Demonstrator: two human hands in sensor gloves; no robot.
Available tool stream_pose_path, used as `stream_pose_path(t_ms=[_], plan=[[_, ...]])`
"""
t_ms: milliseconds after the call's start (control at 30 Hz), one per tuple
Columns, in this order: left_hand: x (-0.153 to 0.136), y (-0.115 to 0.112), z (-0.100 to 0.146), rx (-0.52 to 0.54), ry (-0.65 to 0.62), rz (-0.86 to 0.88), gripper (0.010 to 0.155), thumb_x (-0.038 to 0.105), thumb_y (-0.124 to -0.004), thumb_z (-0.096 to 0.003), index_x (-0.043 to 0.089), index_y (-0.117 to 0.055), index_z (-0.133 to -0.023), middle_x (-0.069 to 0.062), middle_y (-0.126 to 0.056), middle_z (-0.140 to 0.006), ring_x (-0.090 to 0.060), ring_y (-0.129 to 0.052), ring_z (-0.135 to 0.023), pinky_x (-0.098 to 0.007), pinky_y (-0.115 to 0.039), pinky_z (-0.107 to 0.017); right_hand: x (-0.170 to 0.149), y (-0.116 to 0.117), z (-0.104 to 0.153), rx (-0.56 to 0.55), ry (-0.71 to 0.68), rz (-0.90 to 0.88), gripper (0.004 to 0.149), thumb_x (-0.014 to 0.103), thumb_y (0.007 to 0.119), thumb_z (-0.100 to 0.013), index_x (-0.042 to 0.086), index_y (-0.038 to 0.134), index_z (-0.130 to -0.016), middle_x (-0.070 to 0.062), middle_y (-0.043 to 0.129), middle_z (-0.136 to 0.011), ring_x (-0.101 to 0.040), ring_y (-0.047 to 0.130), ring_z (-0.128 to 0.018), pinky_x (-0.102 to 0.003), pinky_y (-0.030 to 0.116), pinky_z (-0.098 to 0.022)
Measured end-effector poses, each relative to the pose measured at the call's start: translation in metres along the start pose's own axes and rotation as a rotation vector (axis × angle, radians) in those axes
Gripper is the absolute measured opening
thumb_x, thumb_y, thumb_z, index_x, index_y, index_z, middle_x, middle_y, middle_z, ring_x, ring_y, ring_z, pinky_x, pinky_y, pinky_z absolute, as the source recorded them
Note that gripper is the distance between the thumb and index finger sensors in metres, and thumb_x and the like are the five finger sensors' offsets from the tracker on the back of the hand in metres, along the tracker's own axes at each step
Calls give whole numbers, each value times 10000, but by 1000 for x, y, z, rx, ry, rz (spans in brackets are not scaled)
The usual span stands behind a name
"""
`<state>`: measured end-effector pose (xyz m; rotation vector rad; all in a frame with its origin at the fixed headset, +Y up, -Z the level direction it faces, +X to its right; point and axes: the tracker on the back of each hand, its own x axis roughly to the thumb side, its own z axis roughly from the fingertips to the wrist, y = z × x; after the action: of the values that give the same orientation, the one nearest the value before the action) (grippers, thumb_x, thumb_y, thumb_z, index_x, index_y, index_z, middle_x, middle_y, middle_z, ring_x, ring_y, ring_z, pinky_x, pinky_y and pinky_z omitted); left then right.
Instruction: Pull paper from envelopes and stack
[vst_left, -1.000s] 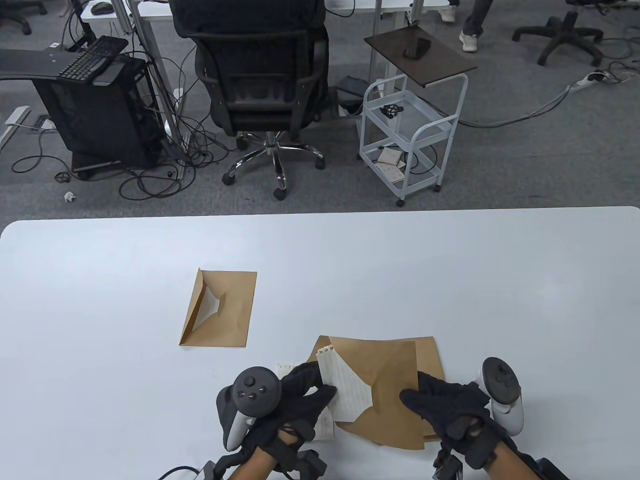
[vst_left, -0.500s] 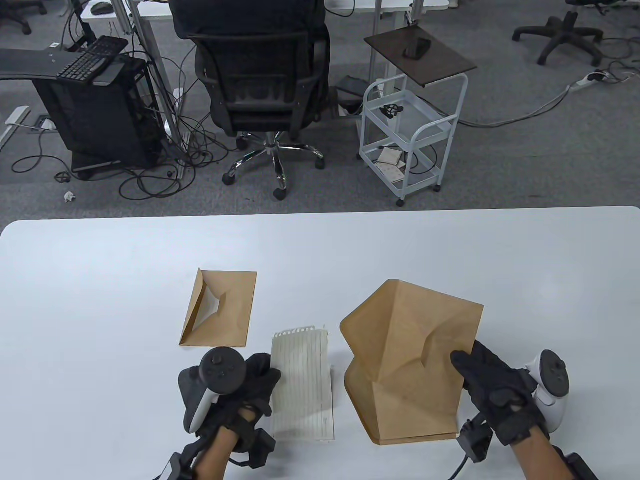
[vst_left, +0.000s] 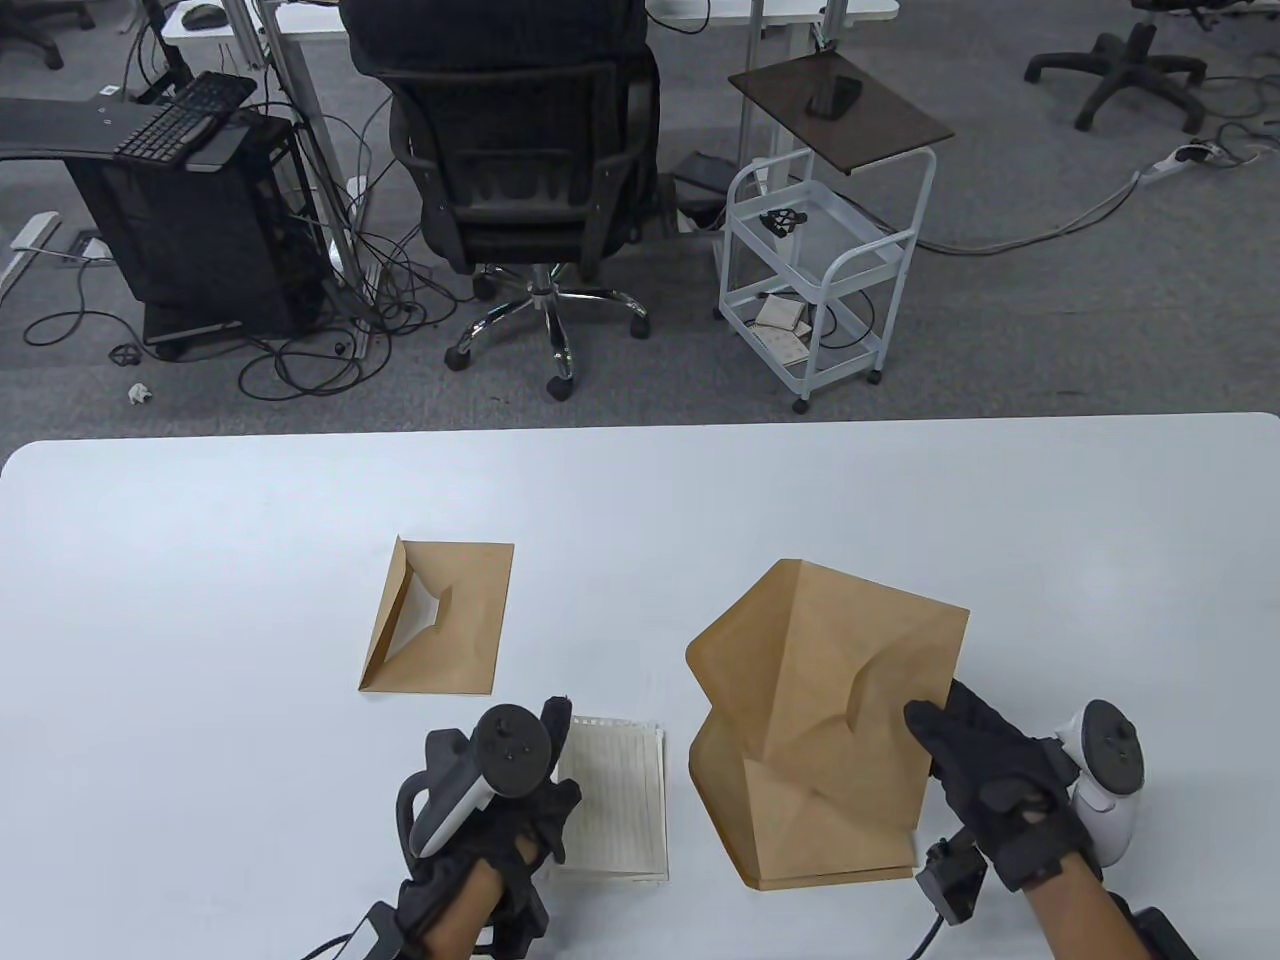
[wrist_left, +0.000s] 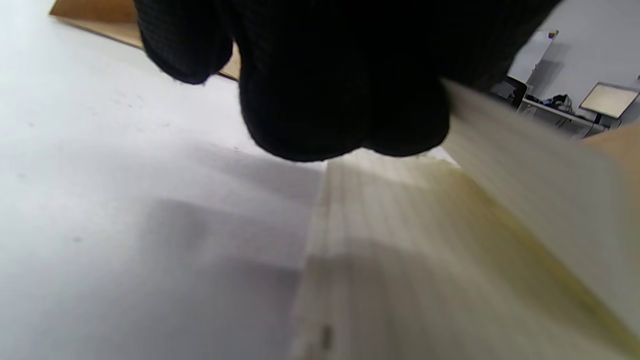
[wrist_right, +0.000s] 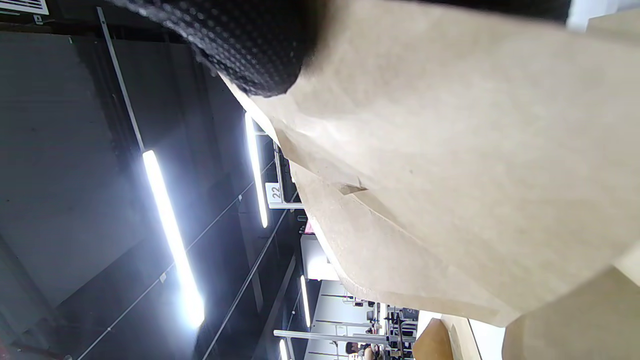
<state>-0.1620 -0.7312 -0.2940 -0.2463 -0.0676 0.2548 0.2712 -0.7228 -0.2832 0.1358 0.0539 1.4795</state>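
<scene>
From the table view, my right hand (vst_left: 1005, 790) grips the right edge of the emptied brown envelope (vst_left: 825, 720), tilted up off the table (vst_left: 200, 560) near its front edge, while my left hand (vst_left: 500, 810) rests on the lined sheets (vst_left: 615, 800) just left of it, and a second envelope (vst_left: 440, 618) lies flat further back. In the left wrist view my fingers (wrist_left: 340, 90) seem to pinch a sheet above the paper below, so I judge I am stacking. The right wrist view shows only my glove clamped on brown paper; next I should set this envelope aside and reach for the other.
</scene>
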Motion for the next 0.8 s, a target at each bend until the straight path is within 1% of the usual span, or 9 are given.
stream_pose_path(t_ms=[133,200,300,367,467,533,567,667,800], plan=[[9,-4,0,78,-8,-131,713,374,-881,-452,426,-485,-1043,40,-1042,-581,-170,-1095,-405,-513,-772,-580,-1,2,0,4,3,14,483,277,789,-502,148,736,-964,-134,954,-800,-360,1054,-560,-493,851,-426],[15,-7,-1,79,-21,-197,686,364,-882,-455,439,-521,-1034,36,-1041,-588,-175,-1091,-417,-518,-764,-585,-1,3,0,10,2,21,484,277,789,-502,148,734,-965,-137,953,-800,-360,1054,-561,-494,851,-426],[20,-12,-2,67,-29,-287,515,367,-875,-458,392,-765,-961,20,-1040,-600,-187,-1077,-441,-531,-744,-599,-1,4,0,12,0,23,482,278,789,-502,149,736,-964,-137,953,-800,-360,1054,-561,-494,850,-427],[22,-16,-3,66,-33,-351,473,366,-877,-455,344,-832,-925,29,-1033,-630,-197,-1068,-494,-538,-725,-616,-2,4,0,15,1,26,483,279,788,-502,149,735,-964,-137,953,-801,-358,1054,-563,-493,851,-427],[24,-23,-6,46,-40,-471,442,394,-867,-456,368,-843,-897,12,-960,-799,-243,-1007,-686,-570,-658,-669,-2,5,0,16,5,27,483,280,785,-503,147,733,-965,-139,952,-801,-362,1053,-563,-495,849,-428],[25,-22,-6,42,-26,-467,445,433,-833,-464,383,-829,-907,-69,-785,-1022,-334,-854,-905,-615,-549,-731,-3,5,0,18,9,30,484,281,785,-503,144,733,-965,-139,951,-802,-361,1052,-565,-495,850,-428],[26,-22,-6,29,-22,-450,447,446,-821,-468,376,-831,-910,-96,-695,-1084,-369,-770,-971,-630,-499,-749,-3,6,0,19,10,33,483,280,785,-503,147,734,-964,-136,952,-801,-361,1052,-565,-496,849,-428],[24,-23,-6,7,-10,-419,457,458,-803,-472,375,-814,-922,-121,-585,-1138,-403,-669,-1034,-642,-444,-766,-3,7,0,21,12,36,484,281,785,-503,146,733,-965,-138,953,-801,-364,1051,-565,-496,849,-429],[19,-22,-7,-8,-8,-368,466,468,-800,-471,370,-805,-927,-122,-616,-1125,-402,-694,-1022,-641,-461,-761,-3,8,0,26,16,39,483,280,784,-504,144,733,-965,-140,951,-802,-362,1051,-566,-496,849,-429]])
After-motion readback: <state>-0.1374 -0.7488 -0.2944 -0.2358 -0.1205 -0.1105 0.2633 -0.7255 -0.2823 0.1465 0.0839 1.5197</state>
